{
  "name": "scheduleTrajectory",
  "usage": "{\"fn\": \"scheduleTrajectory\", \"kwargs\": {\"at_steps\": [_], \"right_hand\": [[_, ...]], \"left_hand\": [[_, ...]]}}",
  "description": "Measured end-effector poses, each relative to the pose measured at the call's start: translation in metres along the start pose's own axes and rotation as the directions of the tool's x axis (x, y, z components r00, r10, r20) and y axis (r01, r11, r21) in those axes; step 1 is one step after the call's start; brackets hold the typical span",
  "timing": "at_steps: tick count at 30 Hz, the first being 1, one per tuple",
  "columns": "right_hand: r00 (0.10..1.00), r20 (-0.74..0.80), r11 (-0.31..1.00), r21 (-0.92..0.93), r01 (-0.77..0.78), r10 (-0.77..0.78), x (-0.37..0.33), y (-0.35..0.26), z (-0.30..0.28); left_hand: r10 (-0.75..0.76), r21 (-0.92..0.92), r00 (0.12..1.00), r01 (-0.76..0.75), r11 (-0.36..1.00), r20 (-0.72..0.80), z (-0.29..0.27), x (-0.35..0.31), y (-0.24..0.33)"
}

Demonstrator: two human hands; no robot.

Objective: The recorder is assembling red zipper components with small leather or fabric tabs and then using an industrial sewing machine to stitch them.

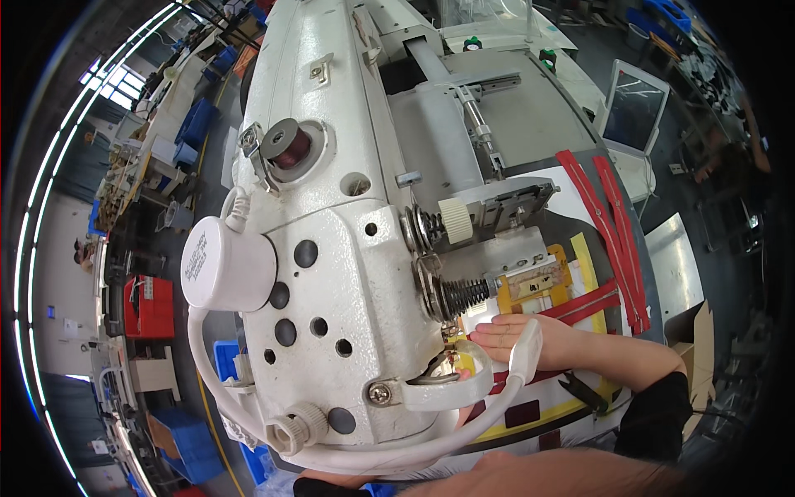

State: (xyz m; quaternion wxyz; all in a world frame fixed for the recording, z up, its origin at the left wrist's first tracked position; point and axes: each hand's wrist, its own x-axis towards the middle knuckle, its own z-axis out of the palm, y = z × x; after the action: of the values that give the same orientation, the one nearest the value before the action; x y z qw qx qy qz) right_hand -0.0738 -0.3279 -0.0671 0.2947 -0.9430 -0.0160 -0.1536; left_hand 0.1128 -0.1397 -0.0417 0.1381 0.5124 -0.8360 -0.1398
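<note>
My right hand (530,341) reaches in from the right and lies flat beside the needle area of a large white sewing machine (348,248), fingers stretched toward the machine. A white lamp arm (525,352) crosses in front of it. A red zipper strip (584,305) runs just beyond the hand; several more red zippers (609,232) lie farther back. My left hand (465,414) is almost wholly hidden behind the machine head, with only a little skin showing, so its fingers cannot be made out. Dark thread snips (584,393) lie near my right wrist.
A dark red thread spool (290,147) sits on the machine head. Yellow-edged template (542,418) lies under my right forearm. Spring-loaded tension parts (464,296) jut out above the hand. A screen (633,108) stands at the right; blue bins (186,443) stand at the left.
</note>
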Motion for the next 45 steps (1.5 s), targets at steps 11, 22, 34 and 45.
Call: {"fn": "scheduleTrajectory", "kwargs": {"at_steps": [11, 22, 34, 45], "right_hand": [[1.000, -0.015, 0.998, -0.059, 0.011, -0.012, 0.004, -0.003, -0.001], [0.997, 0.041, 0.998, 0.024, -0.059, 0.058, 0.007, -0.009, -0.011], [0.999, 0.034, 0.995, -0.099, 0.028, -0.025, 0.004, -0.005, -0.007], [0.994, 0.108, 0.974, -0.223, 0.028, -0.003, -0.007, 0.003, 0.015]], "left_hand": [[-0.173, -0.244, 0.984, 0.158, 0.957, -0.042, 0.056, -0.025, -0.001], [-0.172, -0.197, 0.981, 0.152, 0.969, -0.090, 0.048, -0.017, 0.002], [-0.071, -0.182, 0.978, 0.034, 0.983, -0.197, 0.056, -0.013, 0.000], [-0.186, -0.357, 0.978, 0.207, 0.911, 0.092, 0.036, -0.014, 0.006]]}}
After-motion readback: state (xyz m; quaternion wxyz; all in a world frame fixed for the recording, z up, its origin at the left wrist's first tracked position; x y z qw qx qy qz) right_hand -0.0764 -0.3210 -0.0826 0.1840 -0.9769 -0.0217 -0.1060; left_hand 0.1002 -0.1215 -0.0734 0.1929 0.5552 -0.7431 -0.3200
